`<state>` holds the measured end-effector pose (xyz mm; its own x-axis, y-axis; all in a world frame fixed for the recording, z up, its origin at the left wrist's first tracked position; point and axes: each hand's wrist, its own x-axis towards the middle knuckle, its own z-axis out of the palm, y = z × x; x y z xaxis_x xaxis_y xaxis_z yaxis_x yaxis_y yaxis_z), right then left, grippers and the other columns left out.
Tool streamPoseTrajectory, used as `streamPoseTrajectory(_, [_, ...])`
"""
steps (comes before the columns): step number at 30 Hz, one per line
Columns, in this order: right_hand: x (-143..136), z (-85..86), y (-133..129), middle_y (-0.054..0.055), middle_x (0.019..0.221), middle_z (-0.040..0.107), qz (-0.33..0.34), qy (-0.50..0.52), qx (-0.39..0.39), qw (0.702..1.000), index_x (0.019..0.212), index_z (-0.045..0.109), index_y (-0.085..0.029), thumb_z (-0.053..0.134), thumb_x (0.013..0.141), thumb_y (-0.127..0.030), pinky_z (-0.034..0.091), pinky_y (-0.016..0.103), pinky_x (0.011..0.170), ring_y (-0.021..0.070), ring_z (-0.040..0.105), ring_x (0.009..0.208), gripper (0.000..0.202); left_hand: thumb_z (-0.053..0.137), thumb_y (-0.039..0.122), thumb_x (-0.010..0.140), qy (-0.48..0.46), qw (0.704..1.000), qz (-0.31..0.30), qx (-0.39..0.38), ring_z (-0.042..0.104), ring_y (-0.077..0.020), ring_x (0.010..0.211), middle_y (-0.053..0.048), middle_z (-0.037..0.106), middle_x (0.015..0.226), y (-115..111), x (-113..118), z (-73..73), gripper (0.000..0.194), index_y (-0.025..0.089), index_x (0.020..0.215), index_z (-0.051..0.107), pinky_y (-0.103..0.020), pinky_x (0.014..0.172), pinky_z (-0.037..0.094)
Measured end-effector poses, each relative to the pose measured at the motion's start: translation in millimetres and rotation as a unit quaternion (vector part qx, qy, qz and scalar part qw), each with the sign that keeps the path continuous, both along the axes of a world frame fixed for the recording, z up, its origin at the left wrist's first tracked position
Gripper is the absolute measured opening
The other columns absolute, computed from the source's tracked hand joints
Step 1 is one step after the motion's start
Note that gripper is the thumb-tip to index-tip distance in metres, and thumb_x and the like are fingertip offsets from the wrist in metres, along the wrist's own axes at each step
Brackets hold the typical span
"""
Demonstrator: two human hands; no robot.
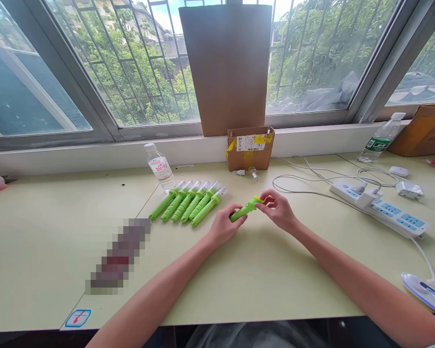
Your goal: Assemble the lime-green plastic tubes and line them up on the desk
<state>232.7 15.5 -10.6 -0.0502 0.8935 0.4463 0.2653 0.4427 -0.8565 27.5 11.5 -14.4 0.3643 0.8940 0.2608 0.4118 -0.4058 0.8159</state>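
Note:
My left hand (226,224) is closed around the body of a green toy flashlight (247,209), tilted with its yellow-rimmed head up to the right. At that head, the thumb and fingers of my right hand (276,209) pinch the yellow rim; whether a small part sits between the fingertips is hidden. To the left, several similar green toy flashlights (194,203) lie side by side, each with a clear cap at its far end. Beyond my hands, a small clear cap (253,173) and a small white piece (239,172) lie before a cardboard box.
The small open cardboard box (252,152) stands by the sill. A water bottle (159,166) is behind the flashlight row, another bottle (381,137) at far right. A white power strip (380,205) with loose cables occupies the right side. A pixelated patch (119,258) covers something at left.

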Motion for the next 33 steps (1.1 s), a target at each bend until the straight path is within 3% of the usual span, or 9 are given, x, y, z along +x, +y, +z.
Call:
streamPoseTrajectory(14, [0, 1.5, -2, -0.001, 0.079, 0.054, 0.032, 0.016, -0.032, 0.999, 0.081, 0.049, -0.022, 0.074, 0.069, -0.047, 0.049, 0.026, 0.053, 0.0132, 0.057, 0.066, 0.037, 0.060, 0.048, 0.079, -0.055, 0.996, -0.013, -0.075, 0.048, -0.0099, 0.057, 0.000, 0.062, 0.069, -1, 1, 4.7, 0.038, 0.017, 0.100, 0.064, -0.021, 0.053, 0.035])
streamPoseTrajectory(23, [-3, -3.2, -1, 0.000, 0.081, 0.054, 0.043, 0.020, -0.050, 0.998, 0.083, 0.046, -0.022, 0.075, 0.066, -0.048, 0.050, 0.026, 0.049, 0.0138, 0.057, 0.067, 0.042, 0.061, 0.057, 0.074, -0.088, 0.984, -0.009, -0.155, 0.037, -0.0046, 0.038, 0.002, 0.060, 0.063, 1, 1, 5.7, 0.050, 0.015, 0.102, 0.061, -0.021, 0.039, 0.027])
streamPoseTrajectory(33, [-5, -0.2, -3, 0.001, 0.086, 0.051, 0.038, -0.005, -0.003, 0.999, 0.079, 0.046, -0.022, 0.073, 0.069, -0.047, 0.053, 0.027, 0.050, 0.0143, 0.060, 0.068, 0.038, 0.060, 0.057, 0.076, -0.132, 0.964, -0.042, -0.226, 0.033, -0.0033, 0.037, 0.001, 0.059, 0.063, 0, 0, 12.6, 0.051, 0.015, 0.104, 0.061, -0.018, 0.035, 0.024])
